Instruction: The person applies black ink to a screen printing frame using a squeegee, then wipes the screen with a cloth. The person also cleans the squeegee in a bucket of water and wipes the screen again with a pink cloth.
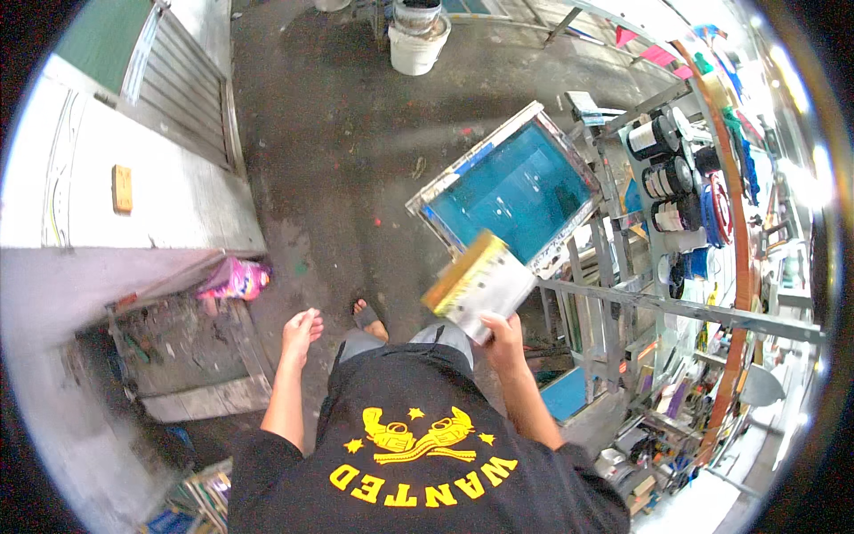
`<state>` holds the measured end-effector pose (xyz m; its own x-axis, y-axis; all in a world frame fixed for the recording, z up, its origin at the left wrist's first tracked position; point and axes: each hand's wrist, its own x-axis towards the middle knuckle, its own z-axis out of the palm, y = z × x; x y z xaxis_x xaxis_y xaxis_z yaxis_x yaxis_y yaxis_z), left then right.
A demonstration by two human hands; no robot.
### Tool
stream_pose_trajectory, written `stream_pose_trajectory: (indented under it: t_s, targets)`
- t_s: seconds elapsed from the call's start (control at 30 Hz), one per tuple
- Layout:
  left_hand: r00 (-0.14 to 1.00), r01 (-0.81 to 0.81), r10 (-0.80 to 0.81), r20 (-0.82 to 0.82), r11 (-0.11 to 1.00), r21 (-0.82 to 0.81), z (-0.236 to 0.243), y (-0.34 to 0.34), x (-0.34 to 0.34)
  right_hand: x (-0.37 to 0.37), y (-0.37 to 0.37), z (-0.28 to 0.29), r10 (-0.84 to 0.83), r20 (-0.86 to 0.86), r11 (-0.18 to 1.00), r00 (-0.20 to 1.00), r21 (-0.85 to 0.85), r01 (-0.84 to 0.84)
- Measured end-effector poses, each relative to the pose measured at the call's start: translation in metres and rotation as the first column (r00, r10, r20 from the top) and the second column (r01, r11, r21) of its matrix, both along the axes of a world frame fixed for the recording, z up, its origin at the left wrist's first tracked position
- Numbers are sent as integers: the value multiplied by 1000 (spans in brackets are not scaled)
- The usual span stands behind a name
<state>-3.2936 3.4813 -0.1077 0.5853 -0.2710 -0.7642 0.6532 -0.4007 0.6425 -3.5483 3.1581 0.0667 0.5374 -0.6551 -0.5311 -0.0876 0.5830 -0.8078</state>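
My right hand grips a flat silver metal tool with a yellow-and-brown strip along its far edge, which is blurred. Beyond that tool, a framed screen with a blue mesh surface rests tilted on the metal rack at my right, partly covered by the tool. My left hand hangs off to the left with loosely curled fingers and nothing visible in them.
A metal rack on my right holds several black tubs. White buckets stand ahead. At my left are a white wall ledge, a pink bag and a stained trough. My bare, sandalled foot is on the grey floor.
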Motion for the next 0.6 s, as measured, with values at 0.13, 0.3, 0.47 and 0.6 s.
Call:
stream_pose_trajectory:
  t_s: [0.13,0.3,0.47,0.6]
  targets:
    - [999,36,-22,35,889,-456,91,-87,80,123,-7,22,447,10,883,895,-166,-439]
    - [984,149,-176,11,794,-589,171,-168,165,224,-13,-6,389,232,907,892,72,-415]
    - [958,284,-237,160,854,-436,161,-202,278,342,-44,-52,466,270,834,843,183,-520]
    - [957,254,-200,208,927,-275,163,-227,380,471,-91,-61,652,93,751,753,60,-658]
